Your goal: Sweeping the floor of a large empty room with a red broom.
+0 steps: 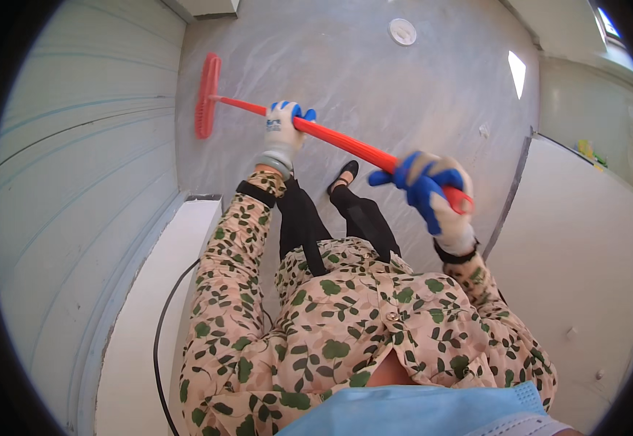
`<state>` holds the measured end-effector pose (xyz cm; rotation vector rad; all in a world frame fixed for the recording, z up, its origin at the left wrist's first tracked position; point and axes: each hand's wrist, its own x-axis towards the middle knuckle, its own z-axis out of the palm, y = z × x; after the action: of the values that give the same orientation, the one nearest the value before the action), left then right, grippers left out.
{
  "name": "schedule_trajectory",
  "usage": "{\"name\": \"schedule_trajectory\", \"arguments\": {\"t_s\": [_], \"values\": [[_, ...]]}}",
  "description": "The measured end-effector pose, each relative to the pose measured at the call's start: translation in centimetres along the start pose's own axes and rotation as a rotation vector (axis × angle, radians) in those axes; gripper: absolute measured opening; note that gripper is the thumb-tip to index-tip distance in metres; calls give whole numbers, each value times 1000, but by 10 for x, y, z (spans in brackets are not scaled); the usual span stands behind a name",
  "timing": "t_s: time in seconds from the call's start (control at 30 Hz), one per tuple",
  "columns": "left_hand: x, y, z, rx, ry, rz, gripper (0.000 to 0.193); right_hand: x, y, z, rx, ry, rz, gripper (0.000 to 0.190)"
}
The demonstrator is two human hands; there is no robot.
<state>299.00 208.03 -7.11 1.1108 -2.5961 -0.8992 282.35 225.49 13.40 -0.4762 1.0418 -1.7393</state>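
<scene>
A red broom (349, 145) slants across the view, its red head (207, 97) on the grey floor (360, 71) at the far left, close to the wall. My left hand (285, 128), in a white and blue work glove, is closed round the middle of the handle. Near the handle's top end, my right hand (431, 188) grips it in a matching glove and looks slightly blurred. The handle's end shows past the right hand's fingers.
Pale panelled wall (87, 136) stands at the left, a white low wall (578, 218) at the right. A round white drain cover (402, 32) lies in the floor ahead. A black cable (157, 349) hangs at my left. My black shoe (344, 176) stands on the floor.
</scene>
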Motion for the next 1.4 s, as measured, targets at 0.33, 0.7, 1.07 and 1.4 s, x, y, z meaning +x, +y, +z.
{"name": "schedule_trajectory", "arguments": {"t_s": [0.33, 0.7, 1.07, 1.4], "values": [[-42, -68, 46, -64, -184, -20, 13, -2, 52, 26, -224, -25, 182, 7], [-25, 35, -37, -248, 165, 39, 18, -5, -56, 53, -447, -305, -34, 10], [-192, -96, 67, -109, -37, -261, 23, -3, 90, 15, -455, -646, 231, 16], [-10, -15, 83, -340, 121, 62, 18, 21, -3, 37, -648, -361, 153, 14]]}}
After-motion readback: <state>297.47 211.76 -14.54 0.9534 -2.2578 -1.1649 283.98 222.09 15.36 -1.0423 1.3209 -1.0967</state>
